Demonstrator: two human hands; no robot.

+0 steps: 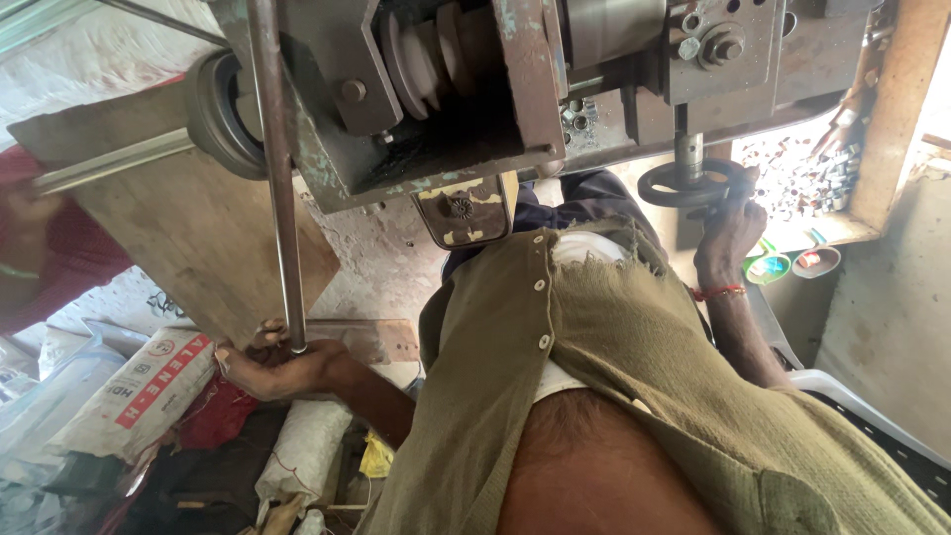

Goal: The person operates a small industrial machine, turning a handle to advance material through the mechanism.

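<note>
My left hand is closed around the lower end of a long thin steel rod, which runs up past a rusty green-grey machine. My right hand, with a red thread on its wrist, grips the rim of a small black handwheel on a vertical shaft under the machine's right side. My olive shirt fills the lower middle between both arms. Stepped pulleys show inside the machine's frame.
A wooden board leans at the left, with red cloth beyond it. White printed sacks and bags lie at the lower left. A wooden tray of nuts and bolts and small bowls sit at the right.
</note>
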